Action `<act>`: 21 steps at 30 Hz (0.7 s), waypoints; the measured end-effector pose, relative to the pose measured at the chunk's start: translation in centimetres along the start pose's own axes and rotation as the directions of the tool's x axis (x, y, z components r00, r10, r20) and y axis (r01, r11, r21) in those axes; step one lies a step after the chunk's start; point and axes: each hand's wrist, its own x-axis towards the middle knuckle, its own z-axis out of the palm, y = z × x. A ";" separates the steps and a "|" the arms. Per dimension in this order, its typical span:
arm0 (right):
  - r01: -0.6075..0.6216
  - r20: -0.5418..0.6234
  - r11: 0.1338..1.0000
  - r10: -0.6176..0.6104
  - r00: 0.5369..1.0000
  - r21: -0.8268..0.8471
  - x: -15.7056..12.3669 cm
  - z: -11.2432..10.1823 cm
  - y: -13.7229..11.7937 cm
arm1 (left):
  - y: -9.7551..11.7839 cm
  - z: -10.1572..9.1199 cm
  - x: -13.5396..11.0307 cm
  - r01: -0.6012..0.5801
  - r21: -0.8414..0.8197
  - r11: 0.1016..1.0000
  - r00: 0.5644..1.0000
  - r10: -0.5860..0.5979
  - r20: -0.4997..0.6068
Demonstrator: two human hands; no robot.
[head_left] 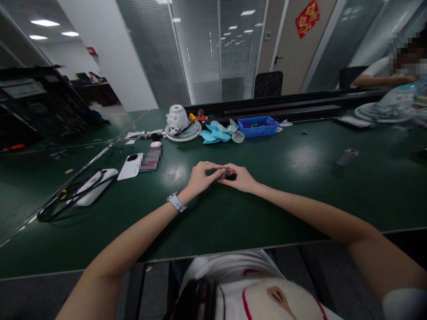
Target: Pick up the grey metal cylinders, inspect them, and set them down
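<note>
Above the middle of the green table [187, 240], my two hands meet at the fingertips around a small grey metallic part [223, 174]. My left hand [202, 178], with a watch [177, 202] on its wrist, pinches the part from the left. From the other side, my right hand [244, 178] has its thumb and fingers curled onto it. Fingers cover much of the part, and its exact kind is too small to make out.
Behind my hands lie a white fan head [178, 119], light-blue fan blades [218, 132] and a blue tray [256, 129]. A white phone [130, 167] and a cabled white device [95, 186] are left. A grey cylinder [347, 157] is right; a person [380, 73] sits beyond.
</note>
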 end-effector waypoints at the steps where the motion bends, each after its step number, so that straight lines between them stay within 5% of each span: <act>1: 0.002 -0.002 1.000 -0.002 1.000 -0.001 0.0 0.0 0.0 | 0.0 0.1 0.1 0.026 -0.005 1.000 1.000 -0.026 0.003; 6: -0.016 0.008 1.000 0.016 1.000 0.000 -0.1 0.0 -0.1 | 0.3 0.2 0.7 0.057 0.045 0.997 0.998 -0.057 0.011; 13: -0.026 0.007 1.000 0.026 1.000 -0.003 -0.1 -0.2 -0.3 | -0.3 -1.3 0.3 0.149 0.030 0.988 0.969 -0.140 -0.205; 21: -0.027 -0.033 0.999 0.028 0.999 0.020 -0.1 -0.3 -0.7 | -4.2 -0.7 -2.5 0.281 0.077 0.957 0.957 -0.285 0.049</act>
